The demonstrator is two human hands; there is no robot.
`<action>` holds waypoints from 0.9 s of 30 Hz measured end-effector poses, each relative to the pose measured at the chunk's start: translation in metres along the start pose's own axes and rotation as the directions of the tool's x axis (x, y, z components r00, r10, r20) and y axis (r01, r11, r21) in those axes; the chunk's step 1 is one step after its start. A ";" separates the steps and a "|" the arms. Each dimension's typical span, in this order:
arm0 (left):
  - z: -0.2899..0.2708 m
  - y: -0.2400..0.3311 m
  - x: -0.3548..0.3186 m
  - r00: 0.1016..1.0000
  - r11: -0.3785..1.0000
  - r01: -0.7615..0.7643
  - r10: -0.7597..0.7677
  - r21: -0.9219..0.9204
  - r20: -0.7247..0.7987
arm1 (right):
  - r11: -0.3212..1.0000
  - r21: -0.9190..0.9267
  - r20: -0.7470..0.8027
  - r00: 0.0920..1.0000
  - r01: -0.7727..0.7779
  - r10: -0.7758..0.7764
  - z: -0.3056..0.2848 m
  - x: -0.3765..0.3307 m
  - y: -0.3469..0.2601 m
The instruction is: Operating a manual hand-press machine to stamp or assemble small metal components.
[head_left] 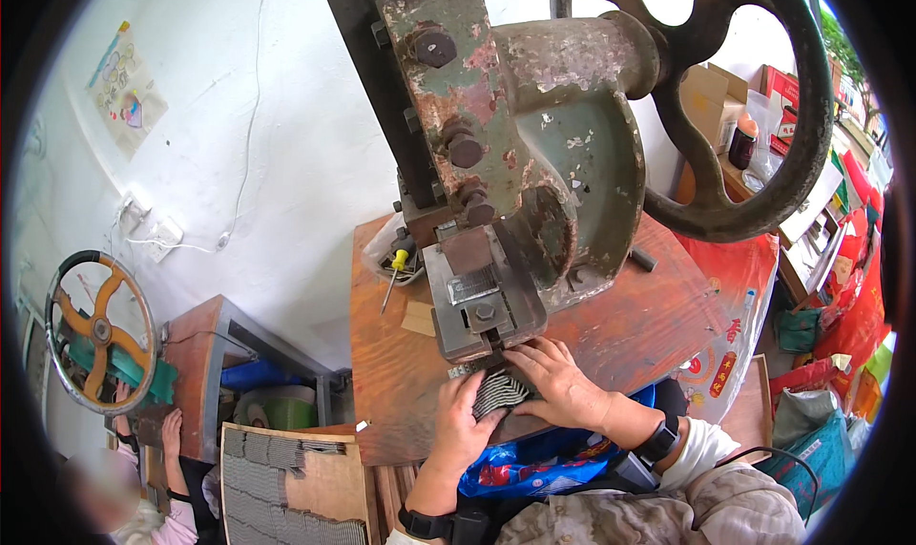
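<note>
A stack of thin grey metal strips (502,392) is held between my two hands at the front of the press. My left hand (466,419) closes on its left side, thumb across the near end. My right hand (561,385) grips the right side, its fingertips by the die's front edge. Just beyond the stack sits the steel die (485,313) with a bolt on top, under the worn green hand press (458,96). The far end of the stack meets the die's front; whether any strip lies inside is hidden.
A yellow-handled screwdriver (399,261) leans in a clear tub on the wooden table (620,330). Lower left, a board (329,483) bears rows of grey strips. The press's big handwheel (811,115) overhangs the right. Another person's hand (172,433) is at a second wheel press, far left.
</note>
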State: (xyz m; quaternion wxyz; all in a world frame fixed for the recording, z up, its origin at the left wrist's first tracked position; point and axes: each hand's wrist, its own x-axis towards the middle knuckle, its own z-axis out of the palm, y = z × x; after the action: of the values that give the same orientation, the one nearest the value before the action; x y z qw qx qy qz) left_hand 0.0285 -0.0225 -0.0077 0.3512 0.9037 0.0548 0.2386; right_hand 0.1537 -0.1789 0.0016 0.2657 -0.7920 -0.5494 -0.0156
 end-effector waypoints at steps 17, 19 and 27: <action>0.002 0.016 -0.008 0.999 0.994 0.036 -0.033 0.103 -0.023 | 0.975 -0.221 0.118 0.992 -0.022 0.049 0.005 -0.013 -0.012; 0.004 0.013 -0.008 0.999 0.993 0.033 -0.031 0.113 -0.026 | 0.978 -0.208 0.161 0.986 0.004 0.030 0.002 -0.008 -0.016; 0.007 0.011 -0.008 0.998 0.992 -0.026 0.032 0.125 -0.046 | 0.983 0.169 0.044 0.996 0.072 -0.080 -0.009 0.005 0.003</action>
State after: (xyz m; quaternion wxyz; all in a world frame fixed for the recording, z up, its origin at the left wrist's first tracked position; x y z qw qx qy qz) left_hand 0.0238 -0.0372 -0.0080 0.2892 0.9186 0.0648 0.2614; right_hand 0.1607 -0.1792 0.0097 0.3166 -0.7455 -0.5852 0.0404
